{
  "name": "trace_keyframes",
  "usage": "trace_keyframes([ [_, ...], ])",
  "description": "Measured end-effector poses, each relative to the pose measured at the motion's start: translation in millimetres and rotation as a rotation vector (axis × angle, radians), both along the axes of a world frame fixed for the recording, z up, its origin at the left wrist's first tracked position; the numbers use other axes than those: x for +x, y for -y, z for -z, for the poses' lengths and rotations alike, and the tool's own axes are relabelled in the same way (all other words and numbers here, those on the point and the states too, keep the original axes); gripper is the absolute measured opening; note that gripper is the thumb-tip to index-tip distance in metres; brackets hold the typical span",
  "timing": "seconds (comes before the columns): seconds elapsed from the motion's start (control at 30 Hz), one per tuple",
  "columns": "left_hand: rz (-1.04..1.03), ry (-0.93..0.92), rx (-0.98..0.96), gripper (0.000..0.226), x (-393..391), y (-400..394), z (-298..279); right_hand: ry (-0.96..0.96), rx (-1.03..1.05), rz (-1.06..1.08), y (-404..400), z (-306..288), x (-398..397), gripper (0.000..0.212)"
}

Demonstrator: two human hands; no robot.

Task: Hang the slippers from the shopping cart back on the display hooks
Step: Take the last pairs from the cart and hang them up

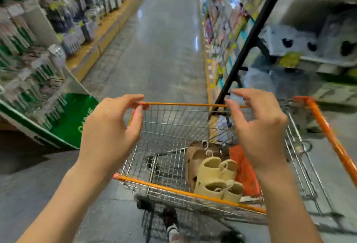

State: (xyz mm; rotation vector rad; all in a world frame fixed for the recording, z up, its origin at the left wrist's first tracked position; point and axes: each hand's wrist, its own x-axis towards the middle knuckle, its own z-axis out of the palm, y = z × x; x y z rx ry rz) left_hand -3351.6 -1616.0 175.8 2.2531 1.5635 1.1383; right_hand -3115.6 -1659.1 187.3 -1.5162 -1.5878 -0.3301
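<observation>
A wire shopping cart (185, 189) with orange rails stands in front of me in a store aisle. Inside it lie cream slippers (219, 180) nearest me and brown slippers (197, 157) behind them, each with a small white hanger hook, beside an orange mesh item (245, 171). My left hand (112, 132) hovers above the cart's left side, fingers loosely curved and holding nothing. Over the cart's right half my right hand (257, 128) is raised the same way, fingers spread and empty. Neither hand touches the cart or the slippers.
Shelves of hanging goods (38, 49) line the left side, ending in a green base panel (71, 119). On the right a black slanted post (251, 36) fronts a rack of grey and white slippers (309, 43). The grey aisle floor (160, 49) runs ahead. My foot (171, 221) shows under the cart.
</observation>
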Motion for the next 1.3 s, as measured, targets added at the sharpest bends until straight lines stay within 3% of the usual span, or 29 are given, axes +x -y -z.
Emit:
trace_keyframes([
  [0.23, 0.174, -0.005, -0.156, 0.031, 65.2, -4.7, 63.6, -0.031, -0.126, 0.267, 44.4, 57.0, 67.2, 0.022],
  [0.4, 0.222, -0.018, -0.315, 0.029, 110.0, -18.2, 124.2, -0.155, -0.202, 0.358, 44.3, 135.3, 99.1, 0.023],
  [0.57, 0.195, -0.029, -0.493, 0.041, 156.8, -12.1, 198.4, -0.277, -0.367, 0.375, 39.4, 221.7, 113.5, 0.026],
  [0.73, 0.271, -0.172, -0.706, 0.044, 203.7, 12.8, 255.7, -0.320, -0.609, 0.359, 25.6, 267.6, 126.2, 0.033],
  [0.9, 0.299, -0.300, -0.806, 0.048, 246.1, 27.5, 278.8, -0.303, -0.890, 0.376, 16.6, 294.8, 139.0, 0.040],
  [1.17, 0.304, -0.340, -0.873, 0.049, 288.2, 16.8, 315.8, -0.228, -1.202, 0.282, 24.3, 339.1, 163.8, 0.053],
  [1.3, 0.310, -0.414, -0.928, 0.053, 295.6, 18.6, 330.6, -0.198, -1.396, 0.148, 24.2, 349.8, 167.6, 0.041],
])
